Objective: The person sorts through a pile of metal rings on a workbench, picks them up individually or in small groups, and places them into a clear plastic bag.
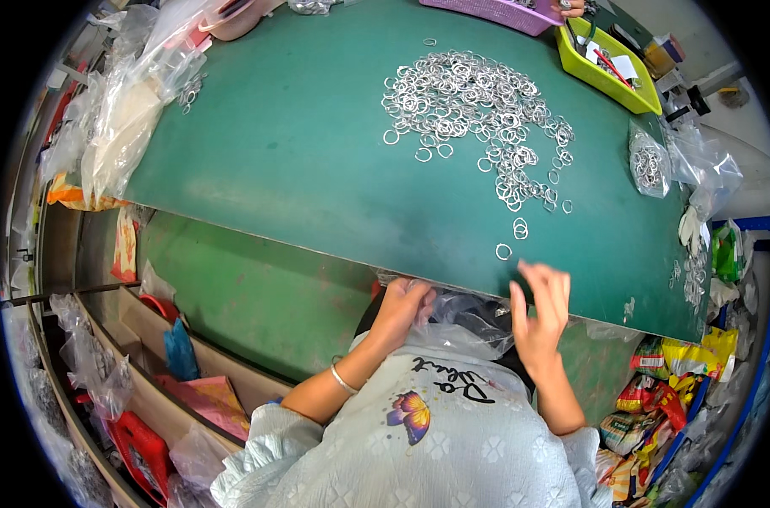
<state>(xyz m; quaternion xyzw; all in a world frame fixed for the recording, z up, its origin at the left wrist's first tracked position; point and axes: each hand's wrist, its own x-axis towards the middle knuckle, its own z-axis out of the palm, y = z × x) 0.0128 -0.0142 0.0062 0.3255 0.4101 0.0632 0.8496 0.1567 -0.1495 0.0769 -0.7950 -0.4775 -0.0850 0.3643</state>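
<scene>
A heap of silver metal rings [469, 97] is spread over the green tabletop [275, 135], with a trail of rings running toward me. The nearest single ring [503, 251] lies just beyond my right hand [540, 313], whose thumb and fingers are apart at the table edge with nothing visible between them. At the edge, my left hand [406, 309] is closed on the left side of a clear plastic bag [469, 326]. That bag lies across my lap, partly under the tabletop; its contents are hard to make out. My left fingertips are partly hidden.
A yellow-green basket [609, 72] and a purple basket [507, 13] stand at the far right, with another person's hand [568, 8] beside them. A bag of rings [650, 165] lies at the right edge. Plastic bags [122, 127] cover the left end. Packets [647, 398] fill a rack at right.
</scene>
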